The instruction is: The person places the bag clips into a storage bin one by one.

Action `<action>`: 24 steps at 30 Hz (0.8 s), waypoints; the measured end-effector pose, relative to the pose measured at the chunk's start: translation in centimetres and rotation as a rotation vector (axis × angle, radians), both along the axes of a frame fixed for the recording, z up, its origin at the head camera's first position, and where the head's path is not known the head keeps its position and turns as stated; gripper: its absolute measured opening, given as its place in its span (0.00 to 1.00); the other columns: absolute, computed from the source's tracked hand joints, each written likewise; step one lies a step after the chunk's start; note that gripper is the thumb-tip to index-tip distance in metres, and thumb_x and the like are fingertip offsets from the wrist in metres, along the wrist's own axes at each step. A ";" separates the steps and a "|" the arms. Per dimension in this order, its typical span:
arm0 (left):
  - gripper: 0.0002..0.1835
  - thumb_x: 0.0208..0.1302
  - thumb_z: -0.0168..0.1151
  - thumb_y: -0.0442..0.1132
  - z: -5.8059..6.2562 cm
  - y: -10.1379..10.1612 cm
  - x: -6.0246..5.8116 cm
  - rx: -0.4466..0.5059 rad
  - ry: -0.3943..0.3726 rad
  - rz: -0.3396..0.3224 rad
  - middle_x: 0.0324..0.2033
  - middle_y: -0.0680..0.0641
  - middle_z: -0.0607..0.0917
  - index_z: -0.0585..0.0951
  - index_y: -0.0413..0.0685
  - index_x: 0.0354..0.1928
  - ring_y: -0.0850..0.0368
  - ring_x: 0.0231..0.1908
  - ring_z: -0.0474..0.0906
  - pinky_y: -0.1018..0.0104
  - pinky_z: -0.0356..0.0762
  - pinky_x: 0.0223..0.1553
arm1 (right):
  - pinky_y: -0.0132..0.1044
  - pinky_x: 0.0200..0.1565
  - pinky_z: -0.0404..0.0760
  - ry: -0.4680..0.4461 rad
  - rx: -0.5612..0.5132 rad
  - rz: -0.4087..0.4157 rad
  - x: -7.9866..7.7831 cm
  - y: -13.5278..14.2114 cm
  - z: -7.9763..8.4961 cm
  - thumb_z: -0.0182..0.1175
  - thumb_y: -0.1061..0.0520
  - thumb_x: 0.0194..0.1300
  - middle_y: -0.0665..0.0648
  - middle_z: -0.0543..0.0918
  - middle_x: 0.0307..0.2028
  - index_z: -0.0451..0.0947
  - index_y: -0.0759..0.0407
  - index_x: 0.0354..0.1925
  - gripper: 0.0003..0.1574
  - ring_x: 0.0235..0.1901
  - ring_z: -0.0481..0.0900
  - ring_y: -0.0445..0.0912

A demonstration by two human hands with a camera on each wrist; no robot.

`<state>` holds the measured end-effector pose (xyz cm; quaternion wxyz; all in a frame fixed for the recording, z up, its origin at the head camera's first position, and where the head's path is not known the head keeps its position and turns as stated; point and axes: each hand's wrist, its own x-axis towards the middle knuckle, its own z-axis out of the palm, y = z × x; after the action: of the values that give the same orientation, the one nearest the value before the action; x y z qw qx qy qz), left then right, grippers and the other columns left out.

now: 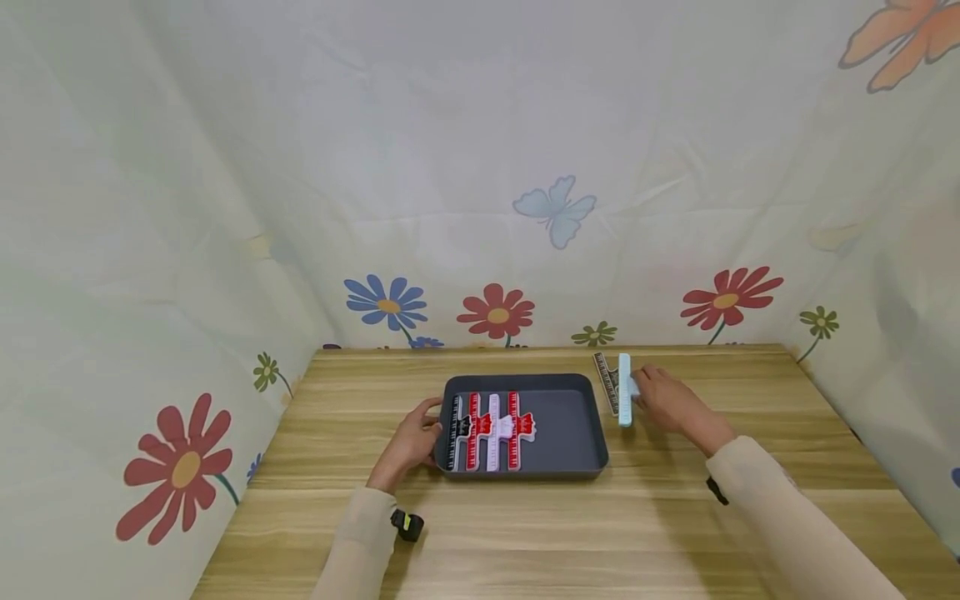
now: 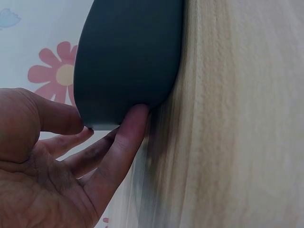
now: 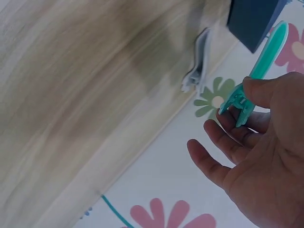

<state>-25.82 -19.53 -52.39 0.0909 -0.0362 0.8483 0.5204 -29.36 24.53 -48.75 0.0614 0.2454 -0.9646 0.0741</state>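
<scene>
In the head view my left hand (image 1: 415,433) is at the left end of a dark grey tray (image 1: 566,429). Its fairly straight fingers touch the tray's outer wall (image 2: 128,61) in the left wrist view. Inside the tray several bag clips lie side by side: a black clip (image 1: 453,433), a red clip (image 1: 472,433), a white clip (image 1: 493,433) and another red clip (image 1: 513,433). Right of the tray, my right hand (image 1: 667,400) pinches a light blue-green bag clip (image 3: 270,52) by its handle end between thumb and fingers. Its long bar stands clear of the tray.
A dark clip with a pale edge (image 1: 607,383) lies on the wooden table (image 1: 525,533), between the tray and my right hand. Behind the table hangs a pale cloth (image 1: 420,208) printed with flowers and butterflies, and it closes in both sides.
</scene>
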 end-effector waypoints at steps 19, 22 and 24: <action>0.28 0.76 0.48 0.30 -0.2 0.0 0.1 0.001 0.012 -0.004 0.63 0.27 0.78 0.65 0.49 0.76 0.47 0.40 0.85 0.55 0.87 0.22 | 0.58 0.58 0.82 0.057 -0.020 0.062 2.3 -2.2 2.2 0.60 0.62 0.71 0.73 0.78 0.54 0.70 0.79 0.62 0.27 0.55 0.78 0.65; 0.28 0.76 0.48 0.31 -0.2 0.0 0.1 0.002 0.010 -0.006 0.63 0.27 0.77 0.65 0.49 0.76 0.47 0.40 0.85 0.55 0.87 0.22 | 0.57 0.58 0.82 0.070 -0.005 0.063 2.5 -2.6 2.4 0.61 0.61 0.70 0.73 0.79 0.54 0.70 0.78 0.62 0.28 0.55 0.78 0.64; 0.28 0.76 0.48 0.31 -0.1 0.0 0.1 0.001 0.008 -0.006 0.64 0.27 0.77 0.65 0.49 0.76 0.46 0.41 0.85 0.55 0.87 0.23 | 0.57 0.57 0.83 0.081 0.006 0.068 2.6 -2.8 2.5 0.61 0.61 0.70 0.72 0.79 0.53 0.71 0.78 0.61 0.28 0.54 0.79 0.63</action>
<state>-25.73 -19.49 -52.50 0.0890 -0.0315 0.8484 0.5209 -26.76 21.74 -46.27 0.0973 0.2813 -0.9526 0.0631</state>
